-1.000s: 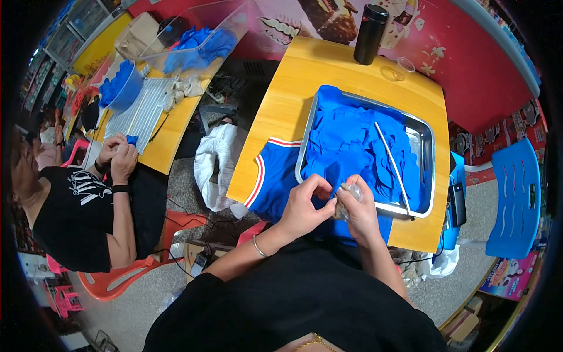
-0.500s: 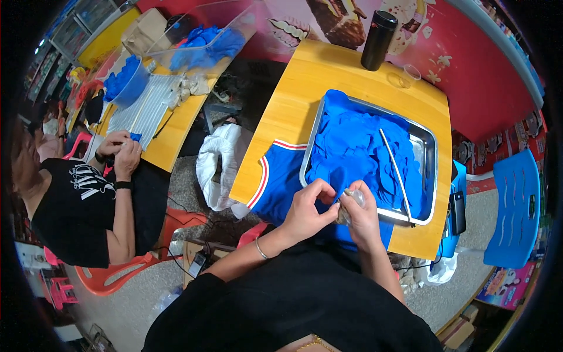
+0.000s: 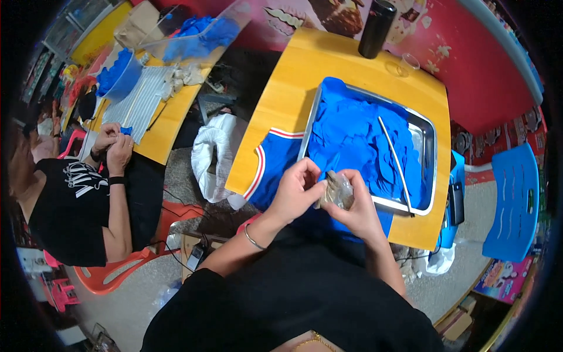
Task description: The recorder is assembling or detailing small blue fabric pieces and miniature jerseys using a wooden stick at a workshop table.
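In front of my chest, both hands meet at a small crumpled piece point(image 3: 338, 192), part see-through like plastic film and part brownish grey. My right hand point(image 3: 362, 212) grips it from the right between thumb and fingers. My left hand point(image 3: 295, 192) pinches at its left edge, thumb and forefinger closed together. Just beyond lies a steel tray point(image 3: 433, 170) heaped with thin blue pieces point(image 3: 358, 135) that look like cloth. A thin white rod point(image 3: 394, 155) with a dark tip leans across the pile onto the near rim. Under the tray spreads a blue garment point(image 3: 272, 158) with red and white trim.
A black flask point(image 3: 377, 29) and a clear cup point(image 3: 409, 62) stand at the table's far end. To the right is a blue chair point(image 3: 511, 202). At left, a co-worker's hands point(image 3: 115, 149) hold something blue. A white sack point(image 3: 205, 170) sits between the tables.
The scene has shifted slightly upward in view. My hands have come back a little from the blue pile, and the crumpled piece between them shows more fully.
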`<state>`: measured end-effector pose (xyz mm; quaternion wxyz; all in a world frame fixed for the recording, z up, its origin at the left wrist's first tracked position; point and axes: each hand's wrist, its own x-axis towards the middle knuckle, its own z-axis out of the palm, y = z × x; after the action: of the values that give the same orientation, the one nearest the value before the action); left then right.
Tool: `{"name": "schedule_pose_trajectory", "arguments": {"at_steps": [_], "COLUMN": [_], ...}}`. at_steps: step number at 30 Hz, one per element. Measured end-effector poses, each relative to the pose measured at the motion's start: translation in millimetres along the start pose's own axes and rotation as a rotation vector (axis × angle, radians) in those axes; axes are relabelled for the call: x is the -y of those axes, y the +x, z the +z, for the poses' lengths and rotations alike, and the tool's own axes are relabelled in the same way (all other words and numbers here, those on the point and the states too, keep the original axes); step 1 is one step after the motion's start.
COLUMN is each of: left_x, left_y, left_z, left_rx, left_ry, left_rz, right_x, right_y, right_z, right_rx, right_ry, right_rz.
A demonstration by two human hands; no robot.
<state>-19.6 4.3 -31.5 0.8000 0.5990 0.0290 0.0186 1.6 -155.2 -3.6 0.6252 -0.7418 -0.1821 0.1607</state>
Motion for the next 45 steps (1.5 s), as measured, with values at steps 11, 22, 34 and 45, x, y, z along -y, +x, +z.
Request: {"name": "schedule_pose_trajectory", "arguments": {"at_steps": [11,22,34,45], "left_x": [1,-7,-11,-10], "left_y": [-1,8,3,7], "left_z": [-3,-11,0,0], "left_rx": [0.099,0.186,0.247,0.234], "left_ry": [-0.119,0.140,0.083,0.132], "left_rz": [-0.091,0.003,-0.052,0.000], "right_x": [10,-3,-7,-9], "right_y": [-5,-2,2,4], "right_z": [8,-3,-14,-7], "right_rx": [-0.070,-0.086,-0.108,-0.256], "right_ry": [-0.262,0.076,0.209,0.017], "right_rz": [-0.192,-0.035,-0.017,-0.068]}}
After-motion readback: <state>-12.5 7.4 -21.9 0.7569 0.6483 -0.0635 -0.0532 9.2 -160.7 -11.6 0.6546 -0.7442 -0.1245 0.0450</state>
